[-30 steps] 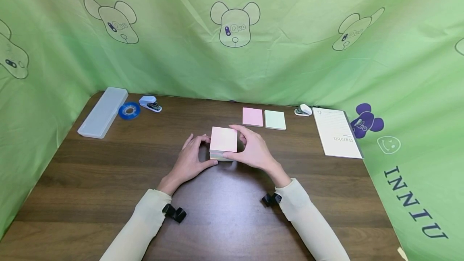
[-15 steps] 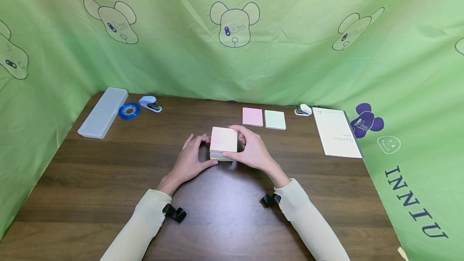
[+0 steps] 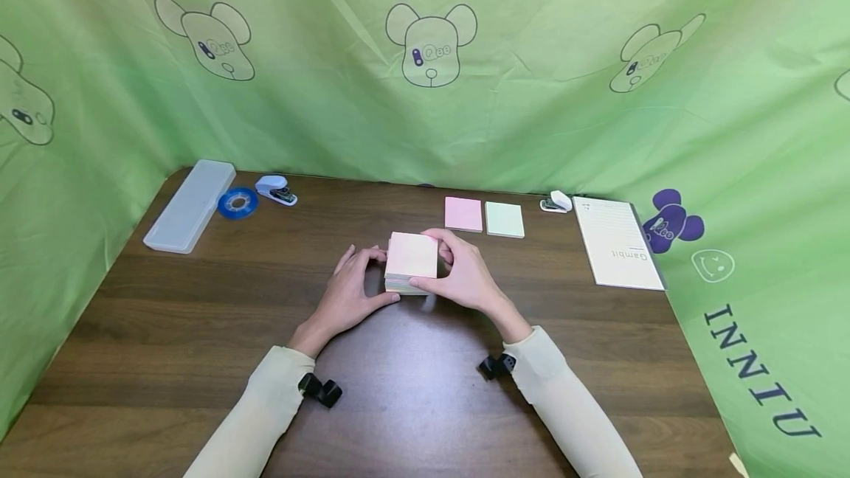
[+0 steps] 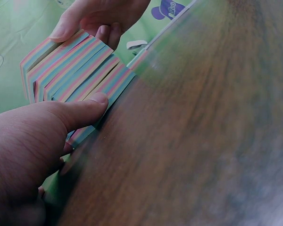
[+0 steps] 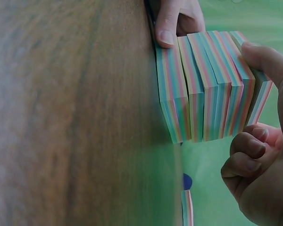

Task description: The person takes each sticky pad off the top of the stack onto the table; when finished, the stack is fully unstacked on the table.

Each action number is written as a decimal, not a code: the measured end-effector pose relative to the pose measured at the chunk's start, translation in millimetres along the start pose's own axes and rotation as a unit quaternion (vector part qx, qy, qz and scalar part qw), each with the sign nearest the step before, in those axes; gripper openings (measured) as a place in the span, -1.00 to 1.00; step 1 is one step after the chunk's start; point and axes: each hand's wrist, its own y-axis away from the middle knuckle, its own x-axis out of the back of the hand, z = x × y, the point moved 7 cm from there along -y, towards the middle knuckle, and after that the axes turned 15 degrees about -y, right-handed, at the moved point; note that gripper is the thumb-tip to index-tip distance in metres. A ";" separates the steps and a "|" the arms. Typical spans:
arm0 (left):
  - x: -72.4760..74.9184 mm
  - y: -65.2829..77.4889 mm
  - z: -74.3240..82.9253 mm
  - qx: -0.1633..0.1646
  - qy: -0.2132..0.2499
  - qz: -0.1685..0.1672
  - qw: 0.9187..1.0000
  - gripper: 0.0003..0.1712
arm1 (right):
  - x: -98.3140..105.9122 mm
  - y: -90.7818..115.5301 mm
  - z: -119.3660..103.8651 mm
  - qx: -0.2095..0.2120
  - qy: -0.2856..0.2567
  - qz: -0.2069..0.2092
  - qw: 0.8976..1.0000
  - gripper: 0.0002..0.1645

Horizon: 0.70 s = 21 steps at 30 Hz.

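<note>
A tall stack of sticky note pads [image 3: 411,257] stands on the table between both hands, pale pink on top. Its sides show pink, yellow, green and blue stripes, and the pads sit slightly out of line with each other. My left hand [image 3: 345,299] holds the bottom of the stack, thumb [image 4: 96,100] on the near side and fingers reaching round behind. At the upper right, my right hand [image 3: 467,275] pinches the top sticky note pad [image 5: 260,101] between thumb and forefinger, its other fingers curled below. A narrow dark gap shows under that pad in the right wrist view.
Behind the stack lie a pink pad [image 3: 462,214] and a mint pad [image 3: 505,220]. A white stapler [image 3: 556,202] and a notebook [image 3: 617,242] are at back right. At back left are a pencil case [image 3: 189,206], blue tape roll [image 3: 237,203] and blue stapler [image 3: 275,189].
The top of the stack has shifted very slightly right under my right hand, leaving a small step at its left edge. My left hand has stayed in place.
</note>
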 end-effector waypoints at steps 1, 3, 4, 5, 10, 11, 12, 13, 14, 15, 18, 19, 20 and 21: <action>0.1 -0.1 0.0 0.000 0.001 0.001 1.000 -0.14 | 0.6 0.0 -0.2 0.001 -0.001 0.000 1.000 -0.11; 0.3 -0.3 0.3 -0.001 0.003 0.002 1.000 -0.14 | 2.0 -0.1 -0.7 0.004 -0.004 0.002 1.000 -0.11; 0.5 -0.3 0.4 -0.001 0.004 0.002 1.000 -0.14 | 2.6 -0.1 -0.9 0.006 -0.006 0.002 1.000 -0.12; 0.6 -0.4 0.5 -0.001 0.004 0.002 1.000 -0.14 | 3.3 0.0 -1.1 0.007 -0.008 0.003 1.000 -0.12; 1.1 -0.9 0.8 0.000 0.004 0.002 1.000 -0.15 | 9.0 0.5 -2.5 0.017 -0.021 0.010 1.000 -0.12; 1.1 -1.1 0.8 0.001 0.004 0.002 1.000 -0.14 | 10.8 0.7 -2.9 0.018 -0.023 0.013 1.000 -0.12; 1.1 -1.2 0.9 0.001 0.004 0.002 1.000 -0.14 | 12.7 1.0 -3.3 0.019 -0.025 0.016 0.999 -0.12; 1.1 -1.3 1.0 0.000 0.004 0.002 1.000 -0.14 | 14.8 1.4 -3.7 0.020 -0.027 0.019 0.999 -0.11; 0.9 -1.4 1.1 0.000 0.004 0.002 1.000 -0.14 | 17.1 1.9 -3.9 0.021 -0.028 0.023 0.999 -0.11; 0.8 -1.4 1.2 0.000 0.004 0.001 1.000 -0.14 | 19.4 2.5 -4.3 0.021 -0.029 0.025 0.999 -0.11; 0.2 -1.3 1.3 0.000 0.003 0.000 1.000 -0.14 | 26.9 4.6 -3.7 0.019 -0.033 0.032 0.999 -0.10; 0.2 -1.3 1.2 0.000 0.003 0.000 1.000 -0.14 | 29.7 5.4 -3.2 0.018 -0.034 0.035 0.999 -0.11; 0.1 -1.2 1.1 0.001 0.003 0.000 1.000 -0.14 | 32.4 6.2 -2.4 0.016 -0.035 0.037 0.999 -0.11; 0.2 -1.1 1.1 0.001 0.004 0.000 1.000 -0.14 | 35.3 6.9 -1.2 0.013 -0.037 0.039 0.998 -0.12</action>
